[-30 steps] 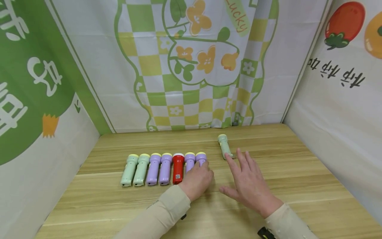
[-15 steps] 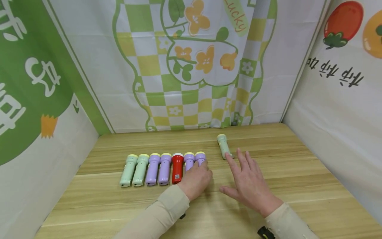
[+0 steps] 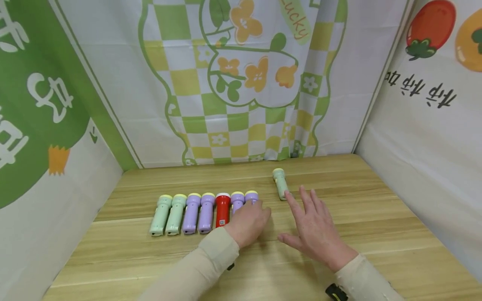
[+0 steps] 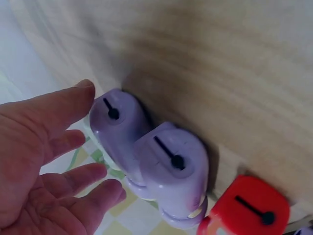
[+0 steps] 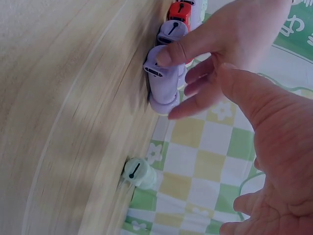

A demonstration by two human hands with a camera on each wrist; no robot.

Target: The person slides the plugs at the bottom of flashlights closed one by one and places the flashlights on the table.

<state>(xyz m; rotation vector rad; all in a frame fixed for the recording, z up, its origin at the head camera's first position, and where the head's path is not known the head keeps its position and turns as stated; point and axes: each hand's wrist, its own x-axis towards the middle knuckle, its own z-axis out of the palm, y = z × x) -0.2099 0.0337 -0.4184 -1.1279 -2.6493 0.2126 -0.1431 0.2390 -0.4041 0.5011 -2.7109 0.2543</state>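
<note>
My left hand is over the right end of a row of flashlights, at the last purple flashlight. In the left wrist view its thumb tip is right at that flashlight's tail, while the other fingers are spread apart. Beside it lie another purple flashlight and a red flashlight. My right hand hovers with fingers spread and nothing held. Its index fingertip overlaps the lower end of a lone pale green flashlight in the head view.
Two more purple flashlights and two pale green flashlights continue the row leftward on the wooden table. A checked, flowered curtain closes off the back, with printed cloth walls at the sides.
My left hand's fingers have spread and shifted slightly right off the last purple flashlight. My right hand and the flashlights stay in place; the head view has shifted slightly.
</note>
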